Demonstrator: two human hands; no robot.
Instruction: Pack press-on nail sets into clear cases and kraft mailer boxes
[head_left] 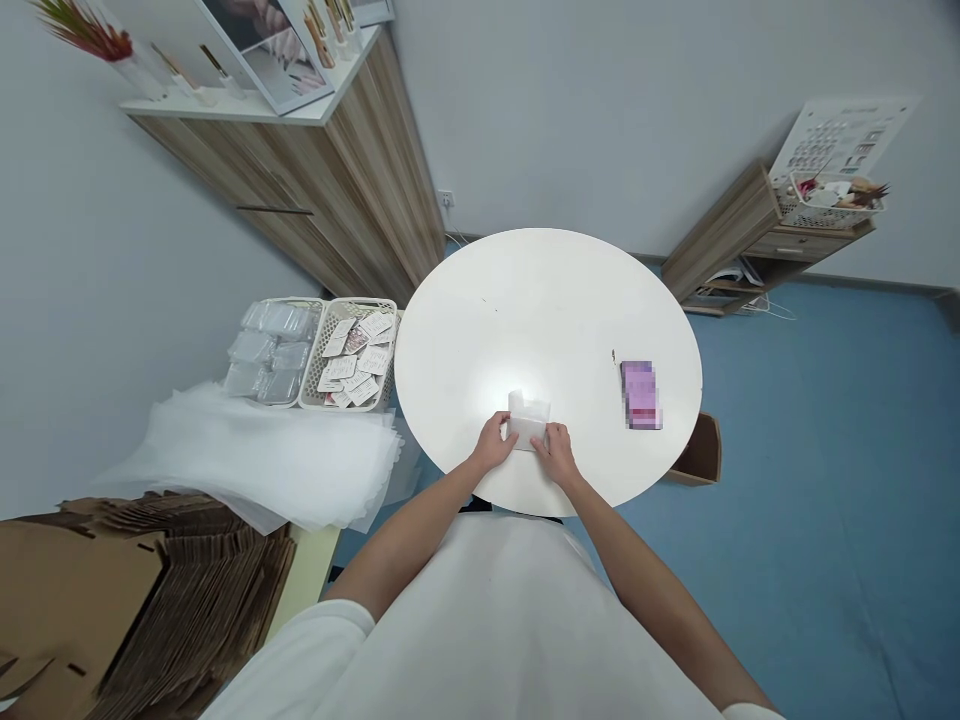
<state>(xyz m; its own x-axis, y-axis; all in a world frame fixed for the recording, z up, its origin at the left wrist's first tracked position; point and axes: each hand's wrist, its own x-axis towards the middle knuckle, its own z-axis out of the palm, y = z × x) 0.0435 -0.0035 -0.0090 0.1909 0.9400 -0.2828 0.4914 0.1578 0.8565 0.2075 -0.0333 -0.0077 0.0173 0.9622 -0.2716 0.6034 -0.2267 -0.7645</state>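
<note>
**A person's left hand and right hand held a small white packet on a white table**

With the rounded tabletop taken as a clock face, the person, dressed in white, stood at six o'clock. The small white packet, boxy and partly translucent, lay just in from that edge, towards half past six. The left hand's fingers and thumb were narrowed on its nine o'clock side; the right hand's were drawn in on its three o'clock side, both thumbs nearer the person. What was inside the packet could not be made out.

Towards three o'clock on the tabletop lay a purple rectangular item, blurred by pixels. Beyond the table's edge, at four o'clock, stood an open brown box.

Off the table at nine o'clock, a lattice basket held printed cards, beside clear plastic pouches. Towards half past eight lay thin white sheets, and further out at eight, stacked brown cardboard. A wood-grain cabinet stood at eleven, a low shelf unit at two.
</note>
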